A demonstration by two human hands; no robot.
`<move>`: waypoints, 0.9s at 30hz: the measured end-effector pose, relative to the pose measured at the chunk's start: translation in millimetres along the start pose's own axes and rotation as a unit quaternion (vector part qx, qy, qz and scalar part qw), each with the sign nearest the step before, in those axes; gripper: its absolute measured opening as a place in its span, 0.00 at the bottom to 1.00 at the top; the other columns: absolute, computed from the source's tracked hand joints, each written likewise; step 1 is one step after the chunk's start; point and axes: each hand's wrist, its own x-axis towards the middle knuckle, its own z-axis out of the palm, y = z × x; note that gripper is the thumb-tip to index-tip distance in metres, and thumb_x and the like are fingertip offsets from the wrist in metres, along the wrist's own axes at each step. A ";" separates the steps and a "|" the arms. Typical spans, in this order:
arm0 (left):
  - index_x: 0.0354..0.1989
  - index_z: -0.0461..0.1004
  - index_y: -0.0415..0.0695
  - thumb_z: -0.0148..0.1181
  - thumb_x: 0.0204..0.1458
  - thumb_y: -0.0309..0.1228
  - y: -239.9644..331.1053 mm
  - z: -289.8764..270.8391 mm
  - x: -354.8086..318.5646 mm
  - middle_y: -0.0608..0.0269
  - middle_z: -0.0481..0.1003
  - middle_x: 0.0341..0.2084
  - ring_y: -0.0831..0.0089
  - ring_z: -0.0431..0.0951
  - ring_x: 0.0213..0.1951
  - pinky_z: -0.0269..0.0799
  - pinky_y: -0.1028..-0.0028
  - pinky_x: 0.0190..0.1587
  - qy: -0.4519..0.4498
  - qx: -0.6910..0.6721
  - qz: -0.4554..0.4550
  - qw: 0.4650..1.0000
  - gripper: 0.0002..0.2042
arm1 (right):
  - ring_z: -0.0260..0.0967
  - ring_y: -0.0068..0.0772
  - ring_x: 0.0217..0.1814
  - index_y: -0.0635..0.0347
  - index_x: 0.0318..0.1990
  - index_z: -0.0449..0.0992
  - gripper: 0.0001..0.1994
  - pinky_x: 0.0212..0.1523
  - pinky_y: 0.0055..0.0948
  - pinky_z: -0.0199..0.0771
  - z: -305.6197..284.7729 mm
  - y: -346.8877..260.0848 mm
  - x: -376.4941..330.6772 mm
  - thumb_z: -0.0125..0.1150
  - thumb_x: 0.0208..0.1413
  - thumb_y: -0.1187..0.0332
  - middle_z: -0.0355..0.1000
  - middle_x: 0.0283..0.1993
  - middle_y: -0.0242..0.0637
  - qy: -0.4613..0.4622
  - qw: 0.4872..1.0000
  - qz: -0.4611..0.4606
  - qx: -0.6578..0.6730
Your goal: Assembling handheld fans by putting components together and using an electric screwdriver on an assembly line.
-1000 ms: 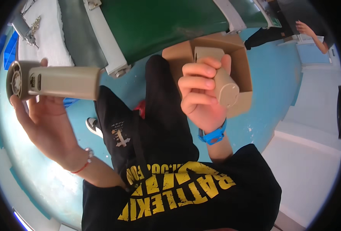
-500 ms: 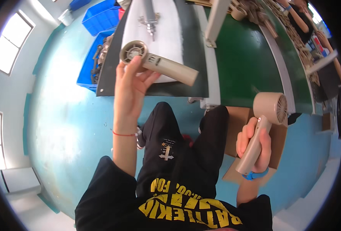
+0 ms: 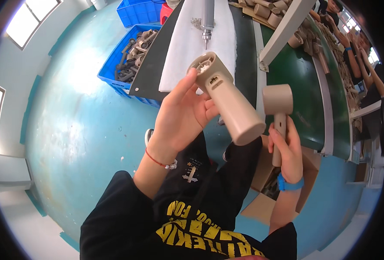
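Observation:
My left hand (image 3: 181, 119) is closed around the round head of a beige handheld fan (image 3: 237, 110), thumb at the rim of its opening. Some white parts show inside that head, and its thick handle slants down to the right. Lower and to the right, my right hand (image 3: 291, 151) grips the handle of a second beige handheld fan (image 3: 278, 99), held upright with its head on top. Beyond the first fan, an electric screwdriver (image 3: 207, 17) hangs tip down over a white foam sheet (image 3: 179, 56). Small screws (image 3: 196, 23) lie beside it.
A blue crate (image 3: 107, 73) of beige and grey fan parts stands left of the dark bench. Right of it runs a green conveyor belt (image 3: 296, 115) with a white post (image 3: 283, 39). An open cardboard box (image 3: 311, 173) sits below. Other people work at far right.
My left hand has moved right and up closer to the camera, its fan tilting more steeply downward. The right hand's fan has turned more upright, its grille out of sight. The whole view has shifted.

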 end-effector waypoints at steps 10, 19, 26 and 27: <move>0.67 0.48 0.41 0.49 0.53 0.36 -4.6 1.6 -20.1 0.38 0.61 0.59 0.43 0.77 0.43 0.77 0.58 0.46 -0.113 0.083 0.062 0.988 0.33 | 0.62 0.44 0.58 0.63 0.66 0.54 0.32 0.60 0.37 0.62 13.7 43.3 88.0 0.60 0.55 0.71 0.63 0.57 0.48 0.099 0.904 -0.206 -0.362; 0.70 0.40 0.42 0.56 0.44 0.34 -14.1 4.9 -17.6 0.35 0.58 0.60 0.43 0.79 0.38 0.80 0.50 0.36 -0.184 0.151 0.037 0.971 0.44 | 0.53 0.53 0.64 0.60 0.67 0.49 0.35 0.65 0.44 0.55 28.1 51.7 107.8 0.60 0.55 0.70 0.52 0.62 0.55 0.140 0.936 -0.234 -0.224; 0.68 0.44 0.33 0.60 0.43 0.34 -28.8 14.2 -15.3 0.44 0.66 0.55 0.53 0.75 0.51 0.78 0.50 0.45 -0.136 0.281 0.080 0.947 0.44 | 0.54 0.43 0.65 0.61 0.59 0.64 0.23 0.61 0.36 0.58 24.3 24.4 61.2 0.56 0.60 0.59 0.56 0.62 0.53 0.198 0.861 -0.261 -0.390; 0.68 0.45 0.33 0.60 0.43 0.34 -25.1 11.5 -18.5 0.44 0.66 0.55 0.53 0.75 0.51 0.78 0.50 0.46 -0.113 0.307 0.092 0.941 0.44 | 0.60 0.35 0.60 0.62 0.56 0.68 0.21 0.56 0.31 0.62 26.3 10.2 43.7 0.55 0.61 0.58 0.62 0.56 0.50 0.119 0.937 -0.193 -0.265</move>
